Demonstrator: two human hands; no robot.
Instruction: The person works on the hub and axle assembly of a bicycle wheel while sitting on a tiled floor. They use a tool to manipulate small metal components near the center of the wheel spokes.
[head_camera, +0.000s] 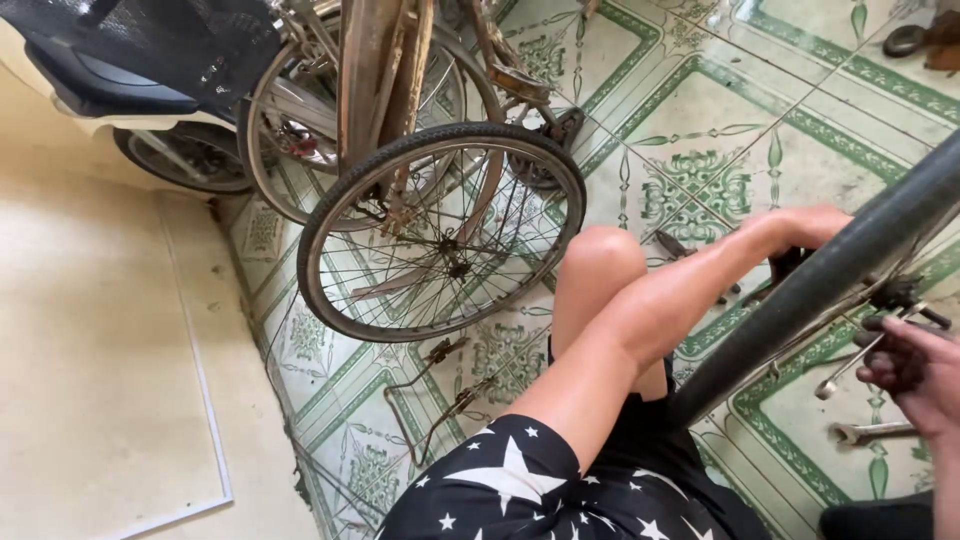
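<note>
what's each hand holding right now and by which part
The right hand grips a wrench by its handle end, at the wheel's hub. The left hand reaches behind the tire; its hold is hidden.

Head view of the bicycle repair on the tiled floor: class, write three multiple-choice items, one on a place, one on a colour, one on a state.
1. Where does the spare silver wrench lie?
A on the green patterned floor tiles
B on a bench
C on a saddle

2. What colour are the stars on the dark shorts?
A red
B white
C yellow

3. What is the right hand doing?
A resting open on the floor
B gripping a metal tool at the hub of the black-tyred wheel
C holding a bottle

Answers: 1 A, it rests on tile under the wheel; 2 B, white stars show; 3 B, fingers wrap the tool.
</note>
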